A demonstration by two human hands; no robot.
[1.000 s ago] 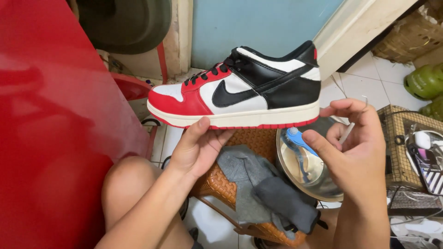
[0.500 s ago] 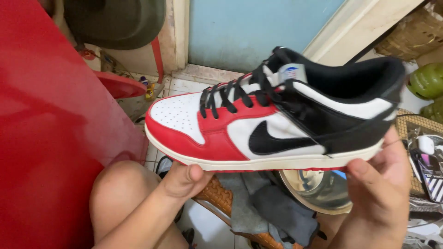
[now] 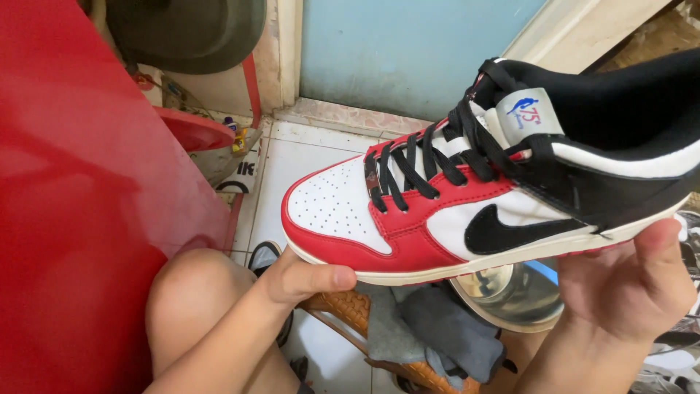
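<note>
— What are you doing in the head view?

— I'm holding one sneaker (image 3: 496, 197) up, looking it over, I judge. My left hand (image 3: 302, 277) is propping the toe sole, fingers curled under; my right hand (image 3: 627, 288) is cupping the heel, thumb pressed on the sole edge.

— Below your fingers?

— One steel bowl (image 3: 510, 295), two grey cloths (image 3: 430, 328), one wicker stool (image 3: 343, 306). Turning it needs both grips firm.

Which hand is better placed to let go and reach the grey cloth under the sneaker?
Probably the left hand: it only props the sneaker at the toe, right beside the grey cloth. The right hand carries the heel.
</note>
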